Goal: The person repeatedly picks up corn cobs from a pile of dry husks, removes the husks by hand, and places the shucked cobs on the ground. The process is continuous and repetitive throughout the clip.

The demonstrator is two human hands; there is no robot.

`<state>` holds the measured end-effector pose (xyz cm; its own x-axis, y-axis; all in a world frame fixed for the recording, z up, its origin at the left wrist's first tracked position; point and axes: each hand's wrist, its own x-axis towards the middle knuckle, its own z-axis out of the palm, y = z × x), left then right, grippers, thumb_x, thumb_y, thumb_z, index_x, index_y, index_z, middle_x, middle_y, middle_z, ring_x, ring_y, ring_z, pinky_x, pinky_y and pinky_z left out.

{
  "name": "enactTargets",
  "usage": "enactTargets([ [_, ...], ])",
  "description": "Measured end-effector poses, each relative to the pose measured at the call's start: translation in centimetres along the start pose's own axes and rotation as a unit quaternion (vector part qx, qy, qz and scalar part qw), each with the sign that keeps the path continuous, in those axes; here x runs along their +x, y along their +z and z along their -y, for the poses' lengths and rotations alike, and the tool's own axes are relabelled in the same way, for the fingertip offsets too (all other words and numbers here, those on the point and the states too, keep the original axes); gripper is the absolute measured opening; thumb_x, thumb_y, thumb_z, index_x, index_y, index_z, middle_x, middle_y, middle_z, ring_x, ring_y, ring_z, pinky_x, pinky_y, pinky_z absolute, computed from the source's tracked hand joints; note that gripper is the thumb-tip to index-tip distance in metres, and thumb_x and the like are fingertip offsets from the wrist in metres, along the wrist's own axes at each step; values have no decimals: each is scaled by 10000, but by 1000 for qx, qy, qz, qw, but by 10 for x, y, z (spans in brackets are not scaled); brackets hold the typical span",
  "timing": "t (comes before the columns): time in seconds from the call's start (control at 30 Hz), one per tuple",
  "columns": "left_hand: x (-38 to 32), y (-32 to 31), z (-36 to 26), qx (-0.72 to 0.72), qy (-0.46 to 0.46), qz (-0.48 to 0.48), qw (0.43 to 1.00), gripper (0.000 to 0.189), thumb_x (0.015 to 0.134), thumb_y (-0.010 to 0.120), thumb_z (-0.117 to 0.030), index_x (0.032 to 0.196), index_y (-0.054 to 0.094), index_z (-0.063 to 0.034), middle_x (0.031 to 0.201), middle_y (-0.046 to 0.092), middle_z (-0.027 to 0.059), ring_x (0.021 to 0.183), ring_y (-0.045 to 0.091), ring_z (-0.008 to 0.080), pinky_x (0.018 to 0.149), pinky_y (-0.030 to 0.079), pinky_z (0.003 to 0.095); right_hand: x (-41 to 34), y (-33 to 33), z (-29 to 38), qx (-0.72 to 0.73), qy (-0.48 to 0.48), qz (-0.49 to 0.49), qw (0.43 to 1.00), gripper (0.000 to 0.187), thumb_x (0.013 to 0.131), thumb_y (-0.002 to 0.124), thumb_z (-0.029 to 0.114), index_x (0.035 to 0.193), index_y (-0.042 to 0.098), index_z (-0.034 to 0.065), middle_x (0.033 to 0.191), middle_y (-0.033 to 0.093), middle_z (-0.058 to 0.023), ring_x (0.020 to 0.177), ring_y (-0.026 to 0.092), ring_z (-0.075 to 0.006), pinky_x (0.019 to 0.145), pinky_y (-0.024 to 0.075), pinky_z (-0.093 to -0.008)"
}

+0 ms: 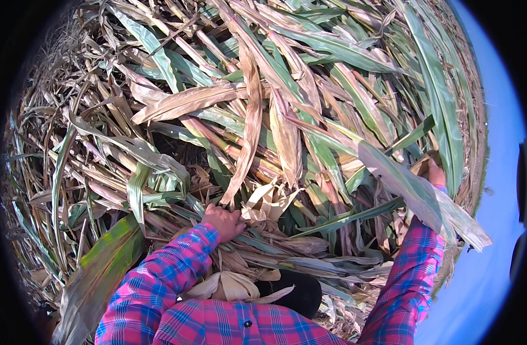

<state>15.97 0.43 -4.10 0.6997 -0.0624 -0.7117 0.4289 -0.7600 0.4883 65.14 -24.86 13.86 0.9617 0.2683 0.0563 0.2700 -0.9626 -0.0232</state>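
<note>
Cut corn stalks (pixel 229 151) with green and dried leaves lie in a thick heap before me. My left hand (pixel 224 222) rests low in the heap, back up, its fingertips curled down among dry leaves and stalks. Just right of its thumb is a pale, peeled-back corn husk (pixel 270 205). My right hand (pixel 436 173) reaches to the far right side, against a brown dry husk or leaf (pixel 423 163). A long broad leaf (pixel 401 181) crosses over my right forearm and hides part of the wrist. What either hand's fingers close on is hidden.
Another pale open husk (pixel 233 286) lies close to my body, beside a dark rounded thing (pixel 293 293), perhaps my knee or shoe. A large green-brown leaf (pixel 104 271) stands up by my left sleeve. Dry stalks (pixel 95 172) stretch away left. Blue sky (pixel 496 207) shows at right.
</note>
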Motion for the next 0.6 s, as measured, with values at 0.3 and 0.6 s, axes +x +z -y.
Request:
enactTargets([
  [0.3,3,1,0,-22,-2,-15,1000,421,855,446,-493,1002,571,-118,824,658,117,846,619,264,845,378,395,-206,178,189,77,-182,278,940,759,772,661,305,1331,306,-67,1334,388,-257,1243,382,-347,1041,296,-379],
  [0.6,-2,16,4,-66,14,-132,989,360,786,542,-365,1075,551,-150,791,618,65,829,580,241,798,378,369,-196,199,272,380,-19,264,886,626,670,705,91,1211,434,-68,1100,577,-171,1008,567,-259,903,425,-325],
])
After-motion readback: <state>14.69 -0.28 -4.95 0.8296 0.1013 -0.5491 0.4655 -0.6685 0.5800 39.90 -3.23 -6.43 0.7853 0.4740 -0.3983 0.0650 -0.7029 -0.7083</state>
